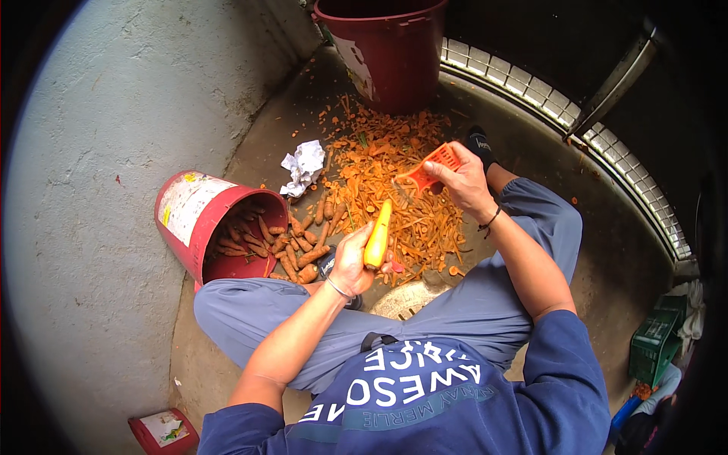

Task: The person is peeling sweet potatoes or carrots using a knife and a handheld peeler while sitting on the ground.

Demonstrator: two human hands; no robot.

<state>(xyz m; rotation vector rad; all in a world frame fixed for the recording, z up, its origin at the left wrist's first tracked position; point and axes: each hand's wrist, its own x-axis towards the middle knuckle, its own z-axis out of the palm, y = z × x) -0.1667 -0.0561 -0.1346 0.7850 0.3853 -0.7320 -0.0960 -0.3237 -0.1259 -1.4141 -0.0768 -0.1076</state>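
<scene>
My left hand [353,262] is closed around a smooth, peeled yellow-orange carrot [378,235], its narrow tip pointing up and away from me. To its right, my right hand [467,183] grips an orange plastic peeler [429,170], held apart from the carrot. Beneath both hands, a wide heap of carrot peelings [368,163] covers the floor. On the left, unpeeled carrots [307,254] spill out of a red bucket [182,208] tipped on its side, with more still inside it.
A large dark red bucket [402,68] stands upright behind the peelings. Crumpled white paper [303,167] lies left of the heap. A rough grey wall [114,136] closes off the left side. At far right sits a green crate [656,341]; another red container [163,432] lies lower left.
</scene>
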